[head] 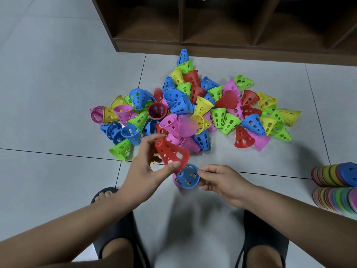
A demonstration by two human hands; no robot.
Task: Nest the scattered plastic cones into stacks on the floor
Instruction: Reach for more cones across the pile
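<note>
A heap of perforated plastic cones (195, 111) in red, blue, green, yellow and pink lies scattered on the tiled floor. My left hand (146, 171) grips a red cone (172, 153) between thumb and fingers, tilted with its wide mouth toward the lower right. My right hand (218, 180) pinches the rim of a blue cone (187, 176), mouth facing up toward me, with a pink cone partly hidden beneath it. The red cone's rim touches or overlaps the blue cone's rim.
A dark wooden shelf unit (212, 47) stands along the far side of the heap. Two rows of coloured flat discs (336, 182) lie at the right edge. My feet in black slippers (119, 236) are at the bottom, on pale floor tiles (58, 113).
</note>
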